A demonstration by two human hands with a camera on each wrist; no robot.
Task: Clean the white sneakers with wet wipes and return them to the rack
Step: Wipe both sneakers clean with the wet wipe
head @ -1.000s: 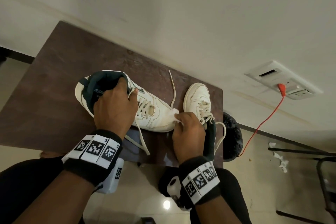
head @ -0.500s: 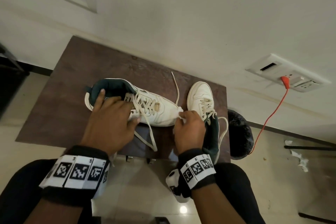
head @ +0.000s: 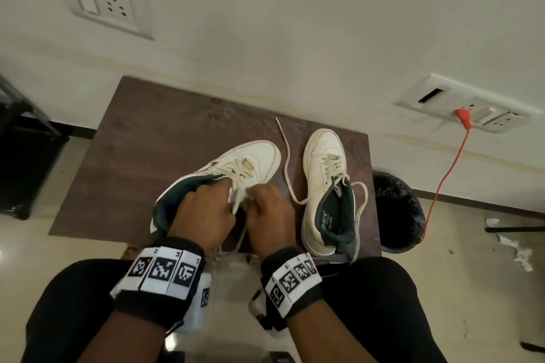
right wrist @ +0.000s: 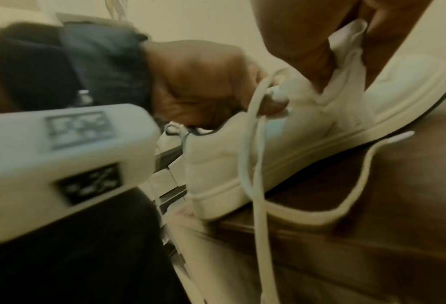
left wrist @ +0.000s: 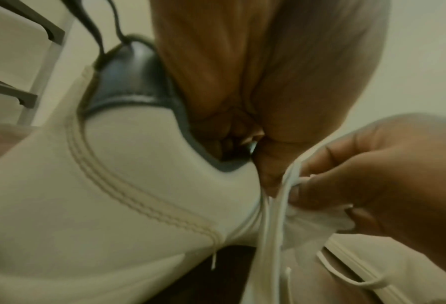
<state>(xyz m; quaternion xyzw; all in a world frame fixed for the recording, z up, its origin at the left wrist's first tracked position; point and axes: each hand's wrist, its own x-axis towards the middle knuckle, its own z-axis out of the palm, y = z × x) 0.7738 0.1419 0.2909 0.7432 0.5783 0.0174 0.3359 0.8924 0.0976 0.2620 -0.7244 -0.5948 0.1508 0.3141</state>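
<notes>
Two white sneakers with dark green lining are on a brown table (head: 141,150). The nearer sneaker (head: 250,159) points away from me, heel at the front edge. My left hand (head: 206,209) grips its collar, fingers inside the opening (left wrist: 232,135), thumb pinching a lace (left wrist: 271,226). My right hand (head: 269,209) pinches a crumpled white wet wipe (left wrist: 318,220) against the laces beside the tongue. In the right wrist view the wipe (right wrist: 346,47) shows between my right fingers above the sneaker's side (right wrist: 281,148). The second sneaker (head: 327,186) stands upright to the right, untouched.
A loose lace (head: 284,153) trails across the table between the shoes. A black-lined bin (head: 398,215) sits on the floor right of the table. An orange cable (head: 448,168) hangs from a wall socket. Crumpled wipes (head: 519,250) lie on the floor at right.
The held sneaker has turned from lying toe-right to pointing away from me. My left hand has shifted to the collar. My right hand has moved with the wipe from the toe to the laces.
</notes>
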